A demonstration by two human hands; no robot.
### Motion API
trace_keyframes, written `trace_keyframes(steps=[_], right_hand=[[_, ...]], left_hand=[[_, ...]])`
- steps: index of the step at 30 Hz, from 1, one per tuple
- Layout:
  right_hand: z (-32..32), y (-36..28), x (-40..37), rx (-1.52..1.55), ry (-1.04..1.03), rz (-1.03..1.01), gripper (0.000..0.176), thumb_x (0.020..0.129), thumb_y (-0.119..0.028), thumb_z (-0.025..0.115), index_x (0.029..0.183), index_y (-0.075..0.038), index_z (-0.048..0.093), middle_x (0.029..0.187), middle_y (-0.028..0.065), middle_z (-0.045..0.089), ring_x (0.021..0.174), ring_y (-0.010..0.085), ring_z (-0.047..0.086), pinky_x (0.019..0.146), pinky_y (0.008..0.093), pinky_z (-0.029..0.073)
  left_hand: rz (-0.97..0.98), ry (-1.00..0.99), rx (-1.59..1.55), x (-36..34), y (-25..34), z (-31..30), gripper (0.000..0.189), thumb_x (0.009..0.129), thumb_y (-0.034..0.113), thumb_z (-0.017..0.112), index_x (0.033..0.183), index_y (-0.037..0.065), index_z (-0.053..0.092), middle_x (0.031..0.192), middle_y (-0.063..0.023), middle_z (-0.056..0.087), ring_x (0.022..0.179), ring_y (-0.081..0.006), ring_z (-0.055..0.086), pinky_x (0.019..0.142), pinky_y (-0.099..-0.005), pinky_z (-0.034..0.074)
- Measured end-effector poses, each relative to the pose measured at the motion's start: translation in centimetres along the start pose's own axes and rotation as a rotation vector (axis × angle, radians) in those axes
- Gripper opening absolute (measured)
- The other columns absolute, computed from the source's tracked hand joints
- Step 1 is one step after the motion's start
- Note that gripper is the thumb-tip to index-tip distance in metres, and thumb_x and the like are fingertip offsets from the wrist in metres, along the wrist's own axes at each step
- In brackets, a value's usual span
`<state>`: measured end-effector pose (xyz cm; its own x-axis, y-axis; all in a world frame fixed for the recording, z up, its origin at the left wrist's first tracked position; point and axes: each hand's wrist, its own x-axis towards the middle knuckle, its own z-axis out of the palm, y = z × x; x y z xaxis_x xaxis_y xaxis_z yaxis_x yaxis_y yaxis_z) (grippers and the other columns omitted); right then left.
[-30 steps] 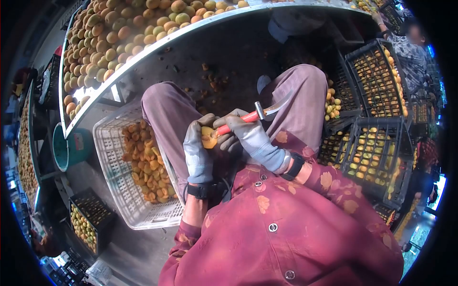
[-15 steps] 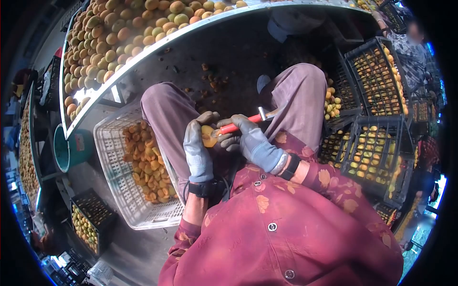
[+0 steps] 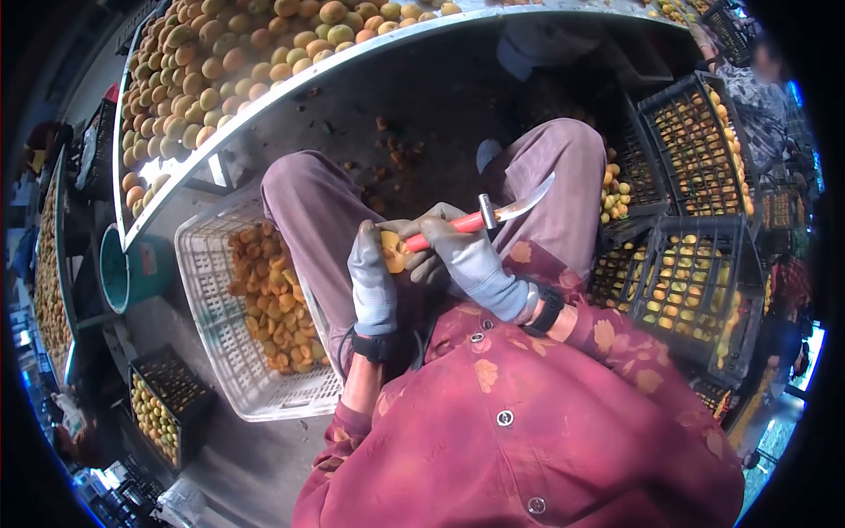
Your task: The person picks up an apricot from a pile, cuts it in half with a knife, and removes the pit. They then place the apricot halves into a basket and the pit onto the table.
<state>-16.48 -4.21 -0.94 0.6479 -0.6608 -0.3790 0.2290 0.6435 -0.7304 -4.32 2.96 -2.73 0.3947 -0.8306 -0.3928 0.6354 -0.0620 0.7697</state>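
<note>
My left hand (image 3: 373, 280), in a grey-coated work glove, grips an apricot (image 3: 393, 253) that looks cut open, its yellow-orange flesh facing my other hand. My right hand (image 3: 471, 260), gloved alike, is closed around the red handle of a knife (image 3: 456, 227). The knife's curved blade points up and right, away from the fruit, over my right knee. A metal crosspiece sits where handle meets blade. Fingers of both hands meet around the apricot, and the handle's near end lies close to it. Whether that end touches the flesh is hidden.
A white plastic basket (image 3: 207, 330) of apricot halves stands left of my legs. Whole apricots cover a metal-edged table (image 3: 264, 99) ahead. Black crates (image 3: 691, 145) of apricots are stacked at right. A teal bucket (image 3: 132, 273) stands under the table's left end. Scraps lie on the floor.
The knife's handle has drawn back from the apricot, and its curved blade now shows more broadly. My hands have closed in together. The apricot has turned and looks more opened.
</note>
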Motion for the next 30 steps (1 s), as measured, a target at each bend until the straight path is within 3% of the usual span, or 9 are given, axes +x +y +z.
trace_keyframes(steps=[2, 4, 10, 17, 19, 25, 27, 28, 30], right_hand=[[0.4, 0.1, -0.2, 0.041, 0.016, -0.003, 0.02, 0.1, -0.017, 0.048, 0.104, 0.001, 0.056, 0.089, 0.0122, 0.062, 0.066, 0.0099, 0.056, 0.054, 0.022, 0.048], [1.0, -0.1, -0.7, 0.03, 0.113, -0.033, 0.028, 0.1, -0.024, 0.047, 0.103, 0.002, 0.058, 0.085, 0.0109, 0.062, 0.06, 0.0101, 0.055, 0.053, 0.0221, 0.046], [0.3, 0.1, -0.4, 0.05, 0.076, 0.036, 0.041, 0.098, -0.039, 0.049, 0.102, 0.001, 0.061, 0.077, 0.0061, 0.06, 0.06, 0.0094, 0.054, 0.053, 0.0212, 0.045], [-0.1, 0.6, -0.2, 0.249, 0.14, 0.162, 0.037, 0.097, -0.039, 0.05, 0.098, -0.003, 0.06, 0.074, 0.0046, 0.058, 0.058, 0.0105, 0.053, 0.052, 0.0218, 0.044], [0.3, 0.3, -0.1, 0.452, 0.238, 0.322, 0.034, 0.096, -0.038, 0.052, 0.094, -0.004, 0.06, 0.069, 0.007, 0.06, 0.05, 0.0128, 0.053, 0.047, 0.0238, 0.045], [2.0, -0.2, 0.6, 0.405, 0.264, 0.244, 0.034, 0.096, -0.037, 0.054, 0.094, -0.003, 0.06, 0.066, 0.0081, 0.059, 0.046, 0.0131, 0.05, 0.044, 0.0243, 0.043], [2.1, -1.0, 0.5, 0.349, 0.235, 0.211, 0.034, 0.096, -0.036, 0.055, 0.094, -0.002, 0.062, 0.067, 0.0082, 0.06, 0.048, 0.0125, 0.051, 0.046, 0.0232, 0.044], [2.2, -1.3, 0.5, 0.331, 0.198, 0.169, 0.035, 0.096, -0.036, 0.055, 0.094, -0.002, 0.062, 0.069, 0.0076, 0.061, 0.05, 0.0119, 0.052, 0.047, 0.0226, 0.044], [1.8, -1.5, 0.6, 0.314, 0.163, 0.13, 0.036, 0.096, -0.036, 0.054, 0.093, -0.001, 0.063, 0.071, 0.007, 0.062, 0.052, 0.0113, 0.053, 0.048, 0.0219, 0.045]], left_hand=[[-0.037, -0.062, -0.078, -0.1, 0.1, -0.2, 0.045, 0.102, 0.041, 0.045, 0.098, 0.0, 0.062, 0.084, -0.004, 0.062, 0.074, -0.0092, 0.055, 0.071, -0.0244, 0.046], [-0.071, -0.119, -0.158, 0.1, 0.0, -0.7, 0.045, 0.102, 0.041, 0.045, 0.099, -0.001, 0.062, 0.086, -0.0049, 0.063, 0.074, -0.0095, 0.057, 0.071, -0.0246, 0.047], [0.024, -0.038, 0.012, 0.6, -0.4, -0.7, 0.044, 0.103, 0.038, 0.044, 0.101, -0.002, 0.061, 0.086, -0.0063, 0.064, 0.073, -0.0106, 0.058, 0.069, -0.0254, 0.048], [0.016, -0.015, 0.001, -0.4, 1.0, 1.2, 0.046, 0.103, 0.039, 0.042, 0.101, -0.004, 0.06, 0.085, -0.0097, 0.063, 0.065, -0.013, 0.057, 0.062, -0.027, 0.05], [0.031, 0.0, 0.02, -0.3, 0.7, 0.9, 0.047, 0.103, 0.039, 0.042, 0.1, -0.004, 0.06, 0.084, -0.0103, 0.063, 0.063, -0.0135, 0.057, 0.06, -0.0272, 0.051], [0.062, -0.059, -0.11, -0.1, 1.0, 0.3, 0.049, 0.103, 0.04, 0.039, 0.102, -0.004, 0.061, 0.088, -0.0099, 0.064, 0.07, -0.0147, 0.061, 0.064, -0.0282, 0.052], [-0.102, -0.057, -0.277, 1.0, -0.3, -0.9, 0.048, 0.102, 0.039, 0.04, 0.104, -0.003, 0.062, 0.09, -0.0097, 0.064, 0.075, -0.0153, 0.062, 0.069, -0.0288, 0.053], [-0.092, 0.019, -0.173, 0.8, 0.4, 0.1, 0.048, 0.103, 0.04, 0.036, 0.113, -0.003, 0.057, 0.072, -0.0022, 0.054, 0.056, -0.0118, 0.048, 0.052, -0.0246, 0.041], [-0.076, 0.109, -0.163, 0.8, 0.1, 1.0, 0.05, 0.103, 0.041, 0.035, 0.111, -0.003, 0.058, 0.071, -0.0014, 0.053, 0.056, -0.0111, 0.047, 0.052, -0.0242, 0.04]])
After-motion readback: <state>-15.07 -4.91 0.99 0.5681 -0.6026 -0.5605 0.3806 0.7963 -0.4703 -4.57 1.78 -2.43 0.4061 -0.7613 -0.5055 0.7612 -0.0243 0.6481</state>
